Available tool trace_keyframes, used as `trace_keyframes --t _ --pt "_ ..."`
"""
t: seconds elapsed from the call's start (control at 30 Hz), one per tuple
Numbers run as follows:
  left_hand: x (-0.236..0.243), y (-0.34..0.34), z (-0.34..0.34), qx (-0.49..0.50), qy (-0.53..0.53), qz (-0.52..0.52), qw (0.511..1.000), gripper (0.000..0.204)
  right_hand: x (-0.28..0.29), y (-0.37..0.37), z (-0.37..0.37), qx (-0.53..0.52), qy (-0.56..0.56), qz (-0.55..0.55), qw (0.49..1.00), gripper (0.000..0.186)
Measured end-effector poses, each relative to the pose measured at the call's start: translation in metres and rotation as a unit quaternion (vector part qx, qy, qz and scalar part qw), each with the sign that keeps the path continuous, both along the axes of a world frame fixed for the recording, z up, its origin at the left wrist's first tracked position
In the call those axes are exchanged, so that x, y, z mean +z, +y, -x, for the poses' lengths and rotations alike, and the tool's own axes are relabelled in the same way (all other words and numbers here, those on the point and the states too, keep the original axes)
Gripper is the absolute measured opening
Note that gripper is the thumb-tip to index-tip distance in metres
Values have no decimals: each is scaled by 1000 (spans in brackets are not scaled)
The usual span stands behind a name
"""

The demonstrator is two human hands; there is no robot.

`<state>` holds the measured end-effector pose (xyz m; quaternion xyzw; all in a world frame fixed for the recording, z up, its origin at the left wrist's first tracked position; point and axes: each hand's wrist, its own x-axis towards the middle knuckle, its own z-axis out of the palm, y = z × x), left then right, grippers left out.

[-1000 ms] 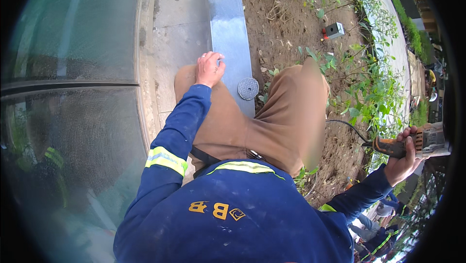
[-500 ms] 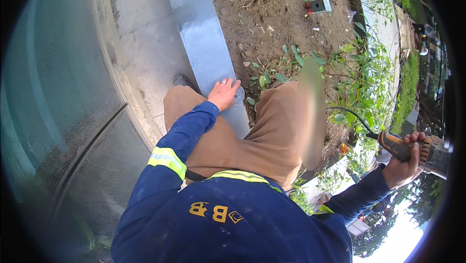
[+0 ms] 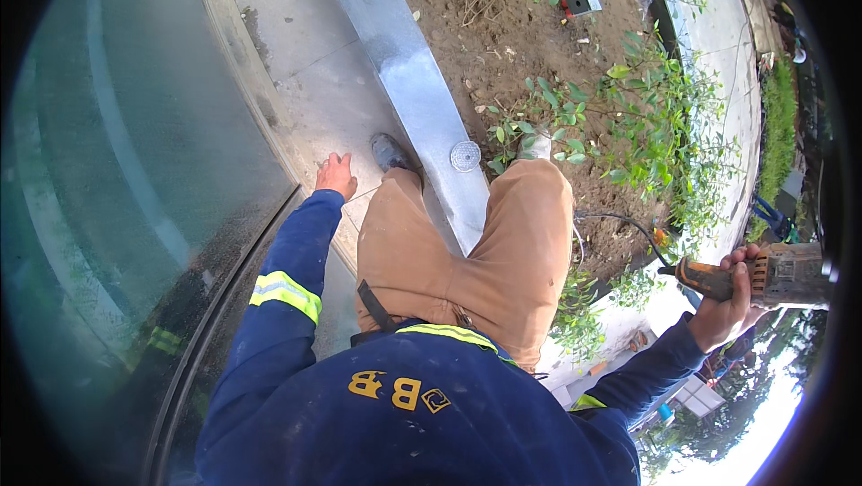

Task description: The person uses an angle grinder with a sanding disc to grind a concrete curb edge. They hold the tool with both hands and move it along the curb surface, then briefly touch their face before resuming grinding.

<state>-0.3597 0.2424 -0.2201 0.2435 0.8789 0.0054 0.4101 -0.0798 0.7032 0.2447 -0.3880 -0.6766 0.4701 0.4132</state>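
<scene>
My right hand (image 3: 729,297) grips a corded power tool (image 3: 770,276) with an orange and grey body, held out to my right, its black cable (image 3: 620,221) trailing back toward my leg. My left hand (image 3: 337,174) hangs free with fingers spread, holding nothing, just beside my left knee and above the concrete strip. I stand astride a long metal beam (image 3: 409,73), one shoe (image 3: 391,152) on the concrete and the other on the soil. A round grey disc (image 3: 465,156) lies on the beam by my feet.
A curved glass wall (image 3: 117,199) runs along my left. Bare soil (image 3: 503,28) with small green plants (image 3: 646,118) lies to the right of the beam. A small grey box (image 3: 582,3) sits in the soil farther off. A pale curved kerb (image 3: 727,37) borders the bed.
My left hand has lifted off the beam and swung left, away from my knee. The right hand keeps hold of the power tool. The view has turned, bringing the glass wall closer.
</scene>
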Motion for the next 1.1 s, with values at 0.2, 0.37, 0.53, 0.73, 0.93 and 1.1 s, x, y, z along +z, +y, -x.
trace_keyframes --t 0.2,0.37,0.53,0.73,0.93,1.1 --pt "28 -16 29 17 10 9 1000 63 2 -16 4 -32 -9 -1 999 48" --pt "32 -10 25 52 1 -23 998 64 -4 -24 11 -32 18 19 999 42" --pt "28 -10 0 72 2 -49 996 65 -6 -16 14 -14 17 57 998 43" --pt "13 -2 -18 169 2 -162 972 56 -41 -46 37 7 -86 53 995 62" --pt "69 113 -5 207 -24 -396 894 39 -138 -64 45 81 -254 118 957 76" --pt "95 159 3 218 1 -476 852 30 -241 -86 48 185 -314 153 918 91"
